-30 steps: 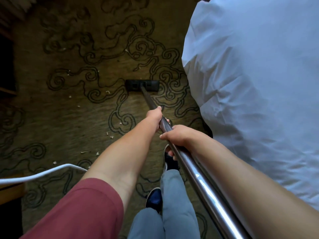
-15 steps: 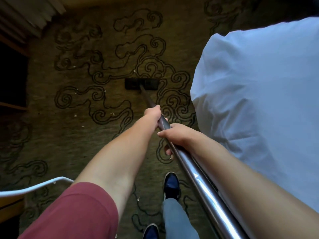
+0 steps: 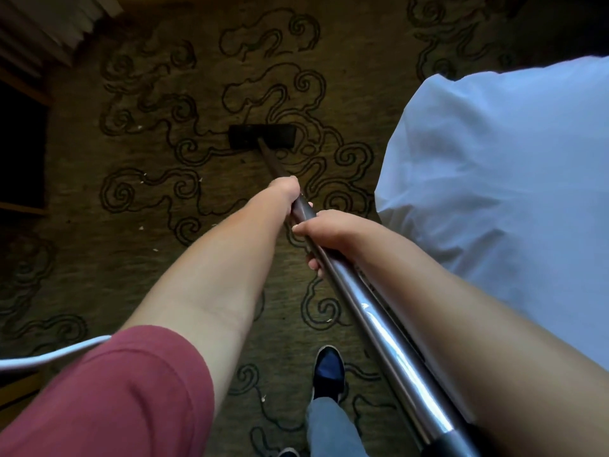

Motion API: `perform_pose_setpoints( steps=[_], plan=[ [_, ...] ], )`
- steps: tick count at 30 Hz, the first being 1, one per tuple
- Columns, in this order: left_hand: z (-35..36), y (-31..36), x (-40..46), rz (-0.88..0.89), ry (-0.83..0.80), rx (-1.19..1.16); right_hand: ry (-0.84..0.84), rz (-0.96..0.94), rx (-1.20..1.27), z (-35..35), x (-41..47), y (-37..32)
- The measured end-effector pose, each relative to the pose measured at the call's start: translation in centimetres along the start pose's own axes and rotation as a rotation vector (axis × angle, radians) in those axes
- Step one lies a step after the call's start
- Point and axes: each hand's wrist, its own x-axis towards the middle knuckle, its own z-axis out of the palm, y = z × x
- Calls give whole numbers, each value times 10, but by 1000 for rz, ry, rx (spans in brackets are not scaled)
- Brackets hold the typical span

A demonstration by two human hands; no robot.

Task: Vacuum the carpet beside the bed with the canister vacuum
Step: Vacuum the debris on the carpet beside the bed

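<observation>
Here the shiny metal wand (image 3: 379, 321) ends in a flat black floor head (image 3: 262, 136) resting on the patterned carpet (image 3: 99, 258). Left hand (image 3: 285, 192) and right hand (image 3: 324, 229) both grip the wand.

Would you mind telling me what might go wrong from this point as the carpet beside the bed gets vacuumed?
1. The white cord loops near the left sleeve; it may snag the arm or trip the shoe.
2. The bed's white bedding hangs close to the wand; a rightward stroke might catch it.
3. The floor head sits past pale scraps to the left, so they may be missed.
</observation>
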Motion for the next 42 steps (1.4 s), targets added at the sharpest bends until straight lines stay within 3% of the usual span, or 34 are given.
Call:
perform_pose_setpoints(
  steps=[12,23,34,42],
  plan=[
    [3,-36,-30,-34,-28,-4,52,33,-107,14,-23,33],
    [2,-146,-81,-32,-67,45,85,79,-94,71,-100,120],
    [-17,-319,-174,-58,-148,125,133,163,-47,172,-186,262],
    [-22,-408,-222,-69,-191,126,136,212,-64,220,-235,334]
  ],
)
